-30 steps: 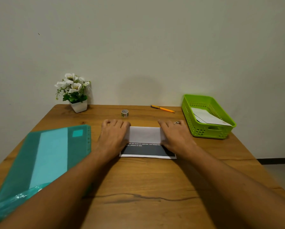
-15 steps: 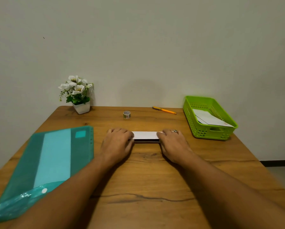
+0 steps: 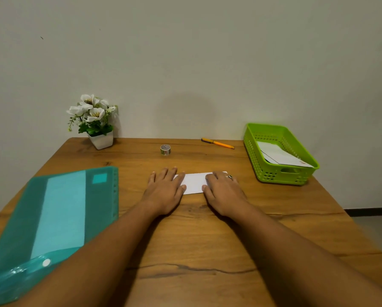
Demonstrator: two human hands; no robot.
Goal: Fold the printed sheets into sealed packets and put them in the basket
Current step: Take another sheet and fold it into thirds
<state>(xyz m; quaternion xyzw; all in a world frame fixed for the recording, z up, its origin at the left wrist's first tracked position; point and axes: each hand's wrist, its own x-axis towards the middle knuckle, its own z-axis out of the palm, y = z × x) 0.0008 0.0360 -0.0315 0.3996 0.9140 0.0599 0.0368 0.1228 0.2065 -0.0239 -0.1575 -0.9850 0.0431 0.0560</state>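
Note:
A folded white sheet (image 3: pixel 194 182) lies flat on the wooden table, blank side up. My left hand (image 3: pixel 165 189) presses flat on its left end with straight fingers. Pressing on the right end in the same way is my right hand (image 3: pixel 224 192), a ring on one finger. Only the middle strip of the paper shows between the hands. The green basket (image 3: pixel 252 142) stands at the right rear, with a folded white packet (image 3: pixel 280 155) lying inside it. A small roll of tape (image 3: pixel 165 149) stands behind the sheet.
A teal plastic folder (image 3: pixel 54 216) with paper inside covers the table's left side. A white pot of flowers (image 3: pixel 94 122) stands at the back left. An orange pen (image 3: pixel 217 143) lies near the wall. The table (image 3: pixel 196 251) ends at the wall behind.
The sheet's dark printed strip has been folded away, so only white shows. Both hands moved slightly forward and now press the folded sheet flat.

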